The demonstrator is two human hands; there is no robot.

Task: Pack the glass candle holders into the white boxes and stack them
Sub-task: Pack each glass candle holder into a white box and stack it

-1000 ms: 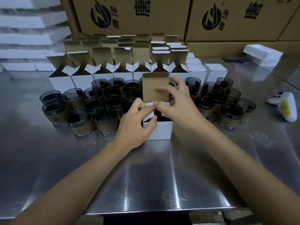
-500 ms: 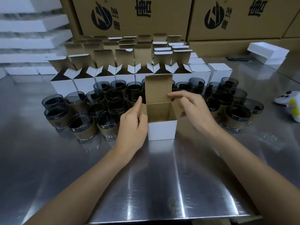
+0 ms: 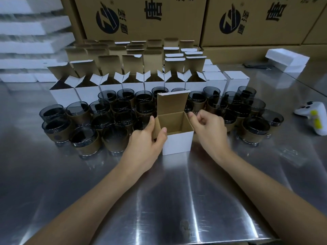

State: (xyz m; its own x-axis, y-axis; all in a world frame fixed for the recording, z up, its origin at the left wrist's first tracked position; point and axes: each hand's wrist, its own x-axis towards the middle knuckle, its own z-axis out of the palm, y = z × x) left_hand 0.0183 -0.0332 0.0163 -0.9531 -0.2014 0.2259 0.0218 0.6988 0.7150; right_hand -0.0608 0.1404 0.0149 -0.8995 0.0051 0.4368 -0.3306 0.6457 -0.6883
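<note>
Steel table (image 3: 159, 200) carries boxes (image 3: 177, 141), candle holders (image 3: 85, 140).

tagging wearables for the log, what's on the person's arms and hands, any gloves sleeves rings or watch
Nothing worn that shows: the left hand and right hand are bare, with no gloves, rings or watch. Both forearms are bare to the frame's edge, no sleeve in sight. Fingernails look short and unpainted.

A white handheld controller with a yellow stripe (image 3: 314, 117) lay on the shiny steel table (image 3: 159, 200), well right of the hands. Large brown printed cardboard cartons (image 3: 141, 16) stood beyond them, white foam slabs (image 3: 33, 27) stacked far left.
</note>
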